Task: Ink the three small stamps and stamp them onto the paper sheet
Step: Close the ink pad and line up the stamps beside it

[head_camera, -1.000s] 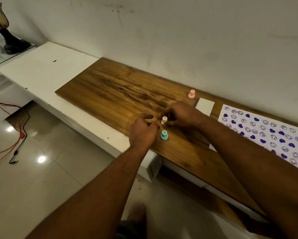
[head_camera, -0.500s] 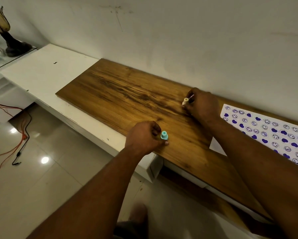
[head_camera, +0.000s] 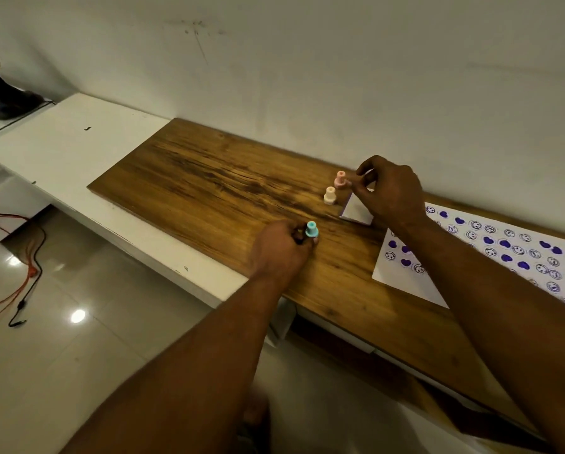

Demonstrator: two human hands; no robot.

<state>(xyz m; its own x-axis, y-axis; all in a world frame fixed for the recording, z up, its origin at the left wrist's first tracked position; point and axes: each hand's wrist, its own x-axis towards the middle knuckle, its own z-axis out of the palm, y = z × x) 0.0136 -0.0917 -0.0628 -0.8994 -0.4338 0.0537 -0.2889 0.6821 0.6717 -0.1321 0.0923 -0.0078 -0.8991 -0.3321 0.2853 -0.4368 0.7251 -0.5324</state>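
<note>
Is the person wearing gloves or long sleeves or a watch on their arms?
No. The left arm and right arm are bare as far as the picture shows, no sleeves in sight. The left hand and right hand have no gloves, and I see no watch, bracelet or rings.

Three small plastic stamps stand upright on a wooden board. The teal stamp (head_camera: 311,229) is nearest, with its knob up and its base on the wood, and the left hand (head_camera: 281,250) grips it. The cream stamp (head_camera: 329,195) and the pink stamp (head_camera: 340,180) stand just beside each other further back. The right hand (head_camera: 389,191) has its fingertips at the pink stamp's base, though contact is unclear. A white ink pad (head_camera: 356,211) with a purple edge lies just right of them, partly hidden. To the right lies the white paper sheet (head_camera: 385,270), covered with purple hearts and smiley faces.
</note>
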